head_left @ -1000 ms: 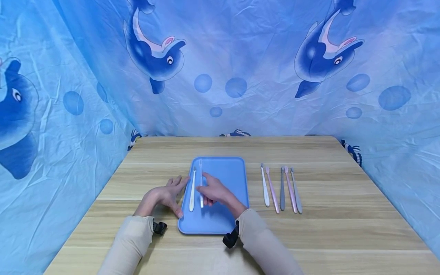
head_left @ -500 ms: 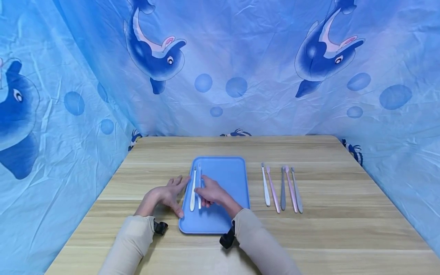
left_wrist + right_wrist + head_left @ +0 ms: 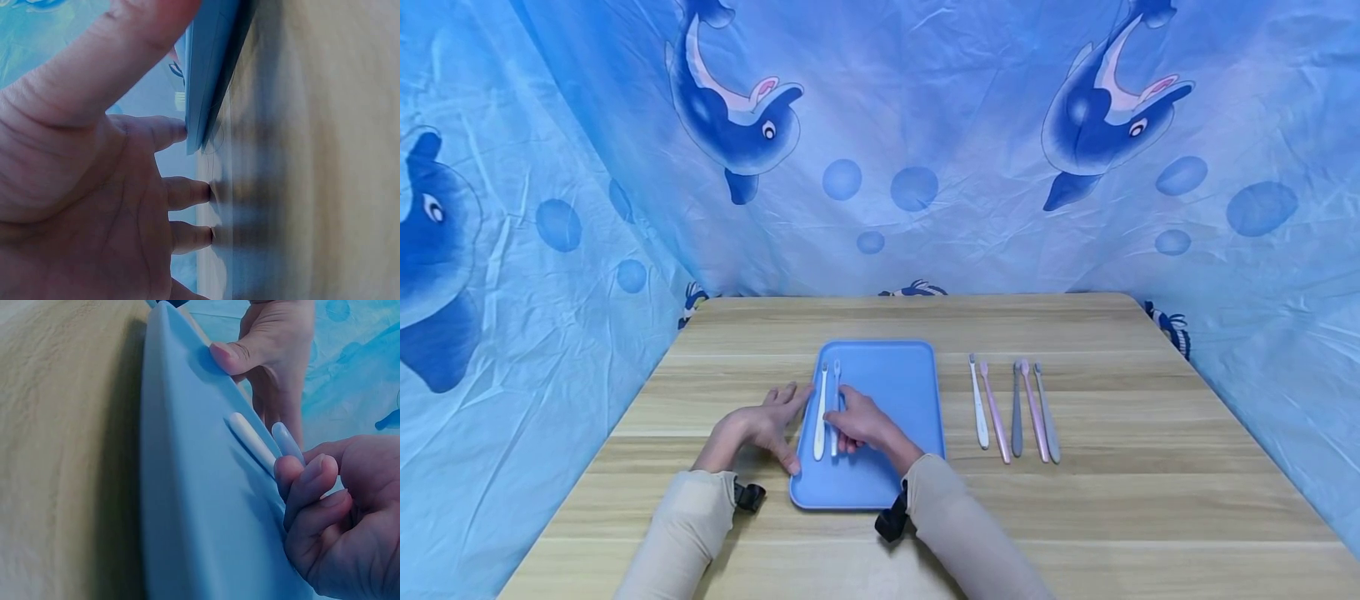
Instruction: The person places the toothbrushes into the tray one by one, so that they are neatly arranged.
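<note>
My right hand (image 3: 863, 419) is over the left half of a blue tray (image 3: 891, 483), pinching a pale toothbrush (image 3: 835, 446) between thumb and fingers. The held toothbrush's handle (image 3: 286, 440) shows slightly above the tray surface in the right wrist view. Just left of it, a white toothbrush (image 3: 820, 429) lies on the tray, roughly parallel to it. My left hand (image 3: 762, 429) rests at the tray's left side, thumb on the rim near the front corner. Its fingers are spread and straight; in the left wrist view the index fingertip (image 3: 172, 132) touches the tray's side.
Right of the tray, several toothbrushes lie side by side on the wooden table (image 3: 1120, 508): a white one (image 3: 979, 408), pink ones such as this pink toothbrush (image 3: 996, 417), and grey ones such as this grey toothbrush (image 3: 1017, 412). A blue dolphin-print curtain (image 3: 970, 242) surrounds the table.
My right hand has shifted slightly left with the pale toothbrush, bringing it closer to the white one and more in line with it. The left hand has stayed in place.
</note>
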Tool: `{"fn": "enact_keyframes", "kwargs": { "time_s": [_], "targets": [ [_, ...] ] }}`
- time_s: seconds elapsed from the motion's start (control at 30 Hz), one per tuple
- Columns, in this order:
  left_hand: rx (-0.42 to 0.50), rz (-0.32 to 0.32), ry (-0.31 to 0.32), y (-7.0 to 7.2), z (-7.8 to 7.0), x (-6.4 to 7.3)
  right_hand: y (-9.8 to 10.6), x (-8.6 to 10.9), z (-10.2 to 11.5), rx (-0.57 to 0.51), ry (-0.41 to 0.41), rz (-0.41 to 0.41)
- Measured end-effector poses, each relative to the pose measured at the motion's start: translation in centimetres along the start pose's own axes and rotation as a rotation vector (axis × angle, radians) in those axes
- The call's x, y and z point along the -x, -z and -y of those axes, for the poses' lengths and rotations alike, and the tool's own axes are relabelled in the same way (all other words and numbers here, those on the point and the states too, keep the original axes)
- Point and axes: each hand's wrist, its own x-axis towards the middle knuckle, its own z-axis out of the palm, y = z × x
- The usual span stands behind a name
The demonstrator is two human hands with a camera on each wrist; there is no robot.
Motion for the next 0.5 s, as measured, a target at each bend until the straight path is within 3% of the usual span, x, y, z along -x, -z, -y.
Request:
{"fn": "enact_keyframes", "kwargs": {
  "time_s": [0.5],
  "targets": [
    [0.006,0.001,-0.011,-0.02,0.01,0.02,-0.18,-0.36,-0.28,0.007,-0.028,-0.012]
  ]
}}
